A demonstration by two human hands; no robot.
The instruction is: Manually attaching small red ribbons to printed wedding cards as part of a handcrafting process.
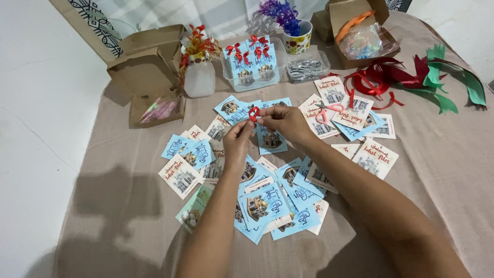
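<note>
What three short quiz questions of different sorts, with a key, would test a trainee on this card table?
1. True or false: both hands pinch the red ribbon bow.
2. What lies on the cards right of the right hand? A) pink-handled scissors B) a stapler C) a pen
3. What colour is the cloth under the cards?

Key: 1 true, left hand too. 2 A, the scissors. 3 Beige.
</note>
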